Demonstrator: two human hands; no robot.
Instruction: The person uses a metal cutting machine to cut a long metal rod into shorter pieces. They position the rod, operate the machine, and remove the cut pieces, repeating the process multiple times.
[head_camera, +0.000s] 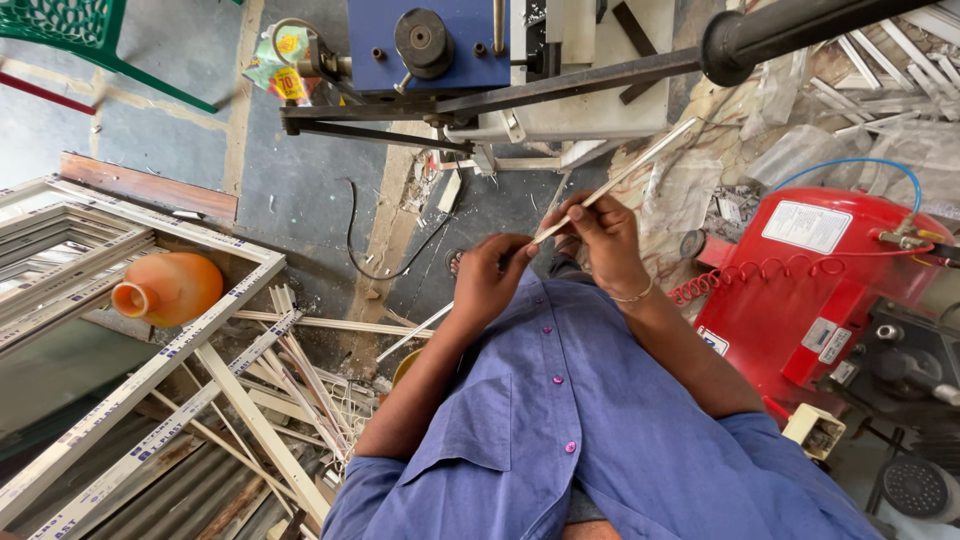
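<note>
Both grips on thin pale strip (615, 182)

The thin strip (610, 185) looked like smooth pale plastic; the compressor tank (800, 290) was glossy red painted metal, the jug (172, 288) matt orange plastic, the shirt (590, 440) soft blue cloth.

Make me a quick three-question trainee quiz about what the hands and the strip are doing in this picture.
1. True or false: both hands grip the strip.
2. Which thing lies on the white frames? A) orange jug B) red compressor C) green chair
3. Which end of the strip is higher in the picture?

Key
1. True: the left hand and the right hand both hold it.
2. A: the orange jug.
3. The right hand's end, which points toward the machine.
</note>
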